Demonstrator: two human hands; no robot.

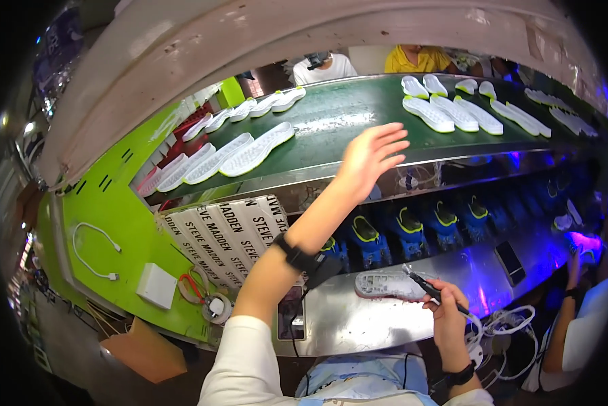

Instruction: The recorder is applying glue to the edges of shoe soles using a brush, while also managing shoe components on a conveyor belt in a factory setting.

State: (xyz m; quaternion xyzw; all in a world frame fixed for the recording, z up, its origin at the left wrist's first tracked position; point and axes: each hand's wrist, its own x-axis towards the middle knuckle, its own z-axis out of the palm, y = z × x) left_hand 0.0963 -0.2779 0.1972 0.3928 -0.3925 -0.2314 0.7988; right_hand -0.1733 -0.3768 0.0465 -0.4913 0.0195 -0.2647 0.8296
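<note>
My left hand point(373, 161) reaches out over the near edge of the green conveyor belt point(338, 115), its fingers stretched and holding nothing. My right hand point(447, 308) grips a black pen-shaped tool point(439, 295) with a metal tip. That tip hangs over a grey-white shoe sole point(388, 285), which lies on the metal bench point(358, 325); whether the two touch I cannot tell. White soles with yellow-green edges rest on the belt, one large sole point(256, 150) to the left of my left hand and a group of soles point(429, 114) to its right.
Blue shoe uppers point(410, 233) stand in a row behind the bench. A phone point(510, 262) and a printed box point(216, 233) lie nearby, with a white adapter point(157, 285) on the green panel. White cables point(510, 321) coil at right, near a co-worker's arm point(562, 325). More people sit beyond the belt.
</note>
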